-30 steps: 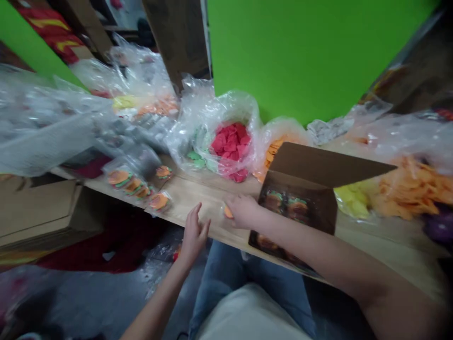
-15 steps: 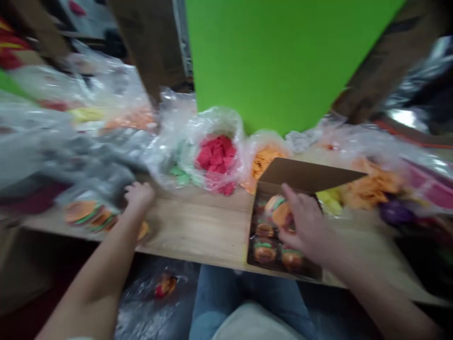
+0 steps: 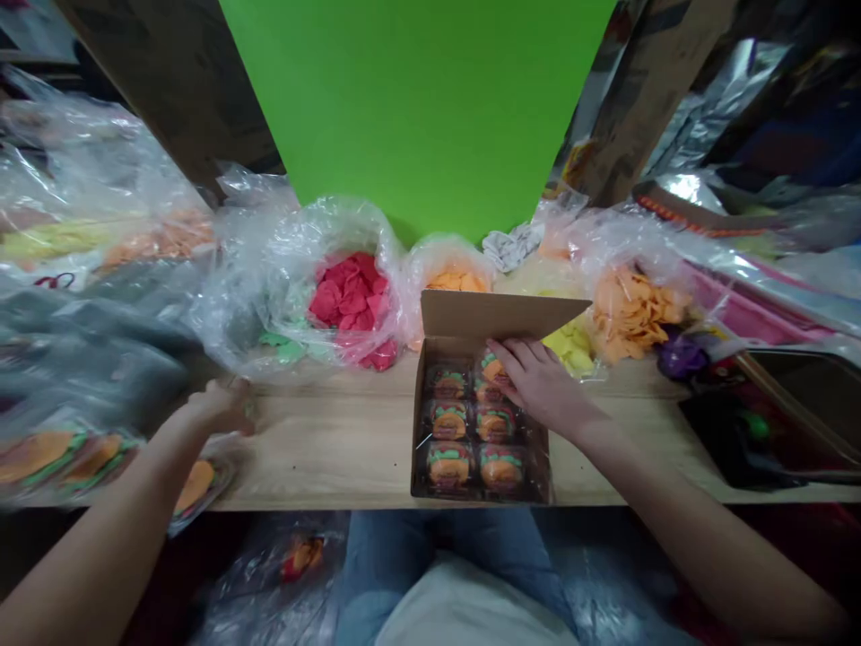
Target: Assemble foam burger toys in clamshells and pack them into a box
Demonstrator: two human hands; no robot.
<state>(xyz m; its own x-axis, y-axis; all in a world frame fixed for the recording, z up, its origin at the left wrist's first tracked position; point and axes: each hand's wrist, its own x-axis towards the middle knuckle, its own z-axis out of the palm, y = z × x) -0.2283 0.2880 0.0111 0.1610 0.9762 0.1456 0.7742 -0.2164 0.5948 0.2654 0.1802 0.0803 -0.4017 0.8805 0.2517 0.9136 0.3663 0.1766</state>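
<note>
One large, flat, bright green panel (image 3: 417, 108) stands behind one long, pale wooden tabletop (image 3: 329, 440). Along the back lies one crumpled, clear plastic bag (image 3: 289, 242) with one heap of thin, pinkish-red pieces (image 3: 353, 292). Farther right is one heap of thin, orange pieces (image 3: 629, 309). One open, rectangular brown cardboard box (image 3: 501, 314) sits near the front edge, lid raised at the back.

The right hand (image 3: 538, 381) reaches into the box, fingers extended together; whether they grip cannot be told. The left hand (image 3: 221, 404) is blurred above the tabletop at left, fingers curled; what they hold, if anything, cannot be told.

Inside the box, six round, orange-and-green, burger-shaped pieces in clear plastic (image 3: 448, 465) form two columns of three. A seventh matching piece (image 3: 493, 370) touches the right hand's fingertips. At least three more wrapped burger shapes (image 3: 195, 484) lie near the left forearm.
</note>
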